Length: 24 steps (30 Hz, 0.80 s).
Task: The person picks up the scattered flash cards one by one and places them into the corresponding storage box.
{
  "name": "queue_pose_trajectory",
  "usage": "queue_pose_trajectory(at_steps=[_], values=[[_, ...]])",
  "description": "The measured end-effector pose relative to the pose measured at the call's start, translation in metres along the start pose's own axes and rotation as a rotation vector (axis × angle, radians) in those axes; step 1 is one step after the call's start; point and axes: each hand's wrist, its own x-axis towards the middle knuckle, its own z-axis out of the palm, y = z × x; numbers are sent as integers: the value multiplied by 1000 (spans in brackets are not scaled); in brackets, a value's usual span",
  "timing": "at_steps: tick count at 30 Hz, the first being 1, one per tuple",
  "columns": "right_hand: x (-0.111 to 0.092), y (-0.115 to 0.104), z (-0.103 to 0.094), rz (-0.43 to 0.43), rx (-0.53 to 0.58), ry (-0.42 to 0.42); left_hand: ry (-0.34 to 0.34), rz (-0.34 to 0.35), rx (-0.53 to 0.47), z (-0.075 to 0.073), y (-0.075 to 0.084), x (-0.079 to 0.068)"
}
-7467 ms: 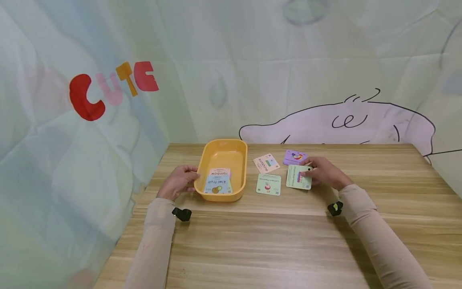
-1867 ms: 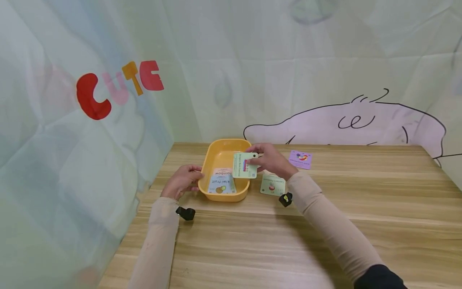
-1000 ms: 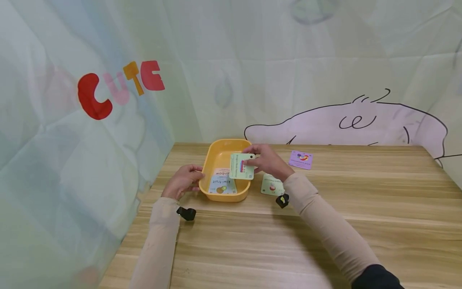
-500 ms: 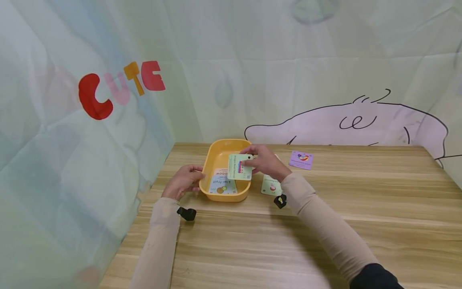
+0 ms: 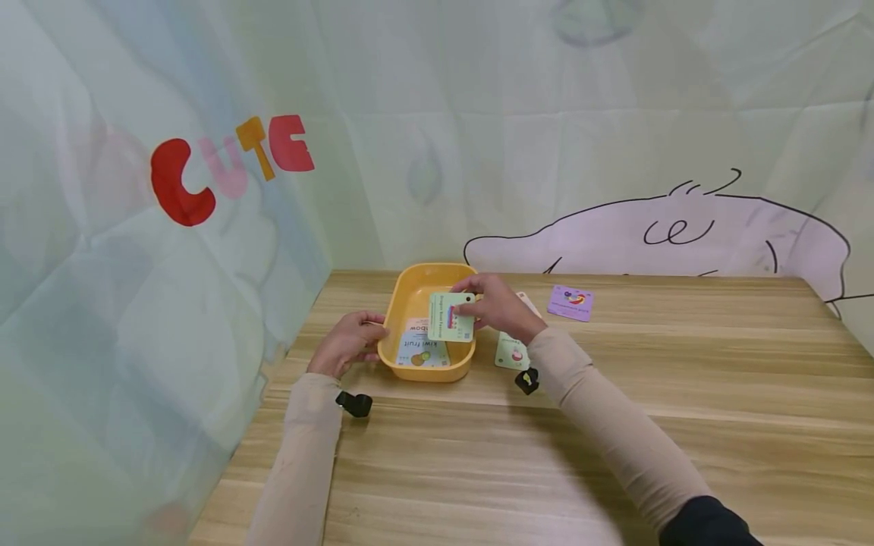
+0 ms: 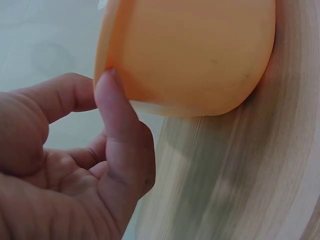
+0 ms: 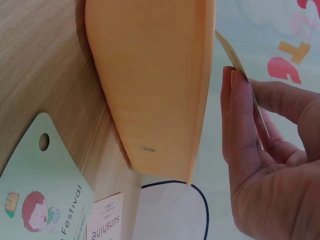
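My left hand pinches the left rim of a yellow plastic tray; in the left wrist view, fingertips sit on both sides of the tray wall. Over the tray's right side, my right hand pinches a green "Dragon Boat Festival" card by its right edge. The right wrist view shows this card edge-on, above rim height, between thumb and fingers. Inside the tray lie a blue "kiwi fruit" card and a "rainbow" card, partly covered by the held card.
Right of the tray lie a green festival card and a "sunshine" card, both partly hidden by my right arm in the head view. Farther right is a purple card. A printed curtain rises behind the wooden table.
My right hand has carried the green card from beside the purple card leftward over the tray, drifting slightly further left in the last second. My left hand keeps its grip on the rim.
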Motion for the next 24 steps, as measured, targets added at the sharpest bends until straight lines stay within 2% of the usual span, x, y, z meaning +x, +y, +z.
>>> queue_pose_trajectory(at_steps=[5, 13, 24], values=[[1, 0, 1, -11, 5, -4, 2, -8, 2, 0, 0, 1], [2, -1, 4, 23, -19, 2, 9, -5, 1, 2, 1, 2], [2, -2, 7, 7, -34, 1, 13, -7, 3, 1, -1, 2]])
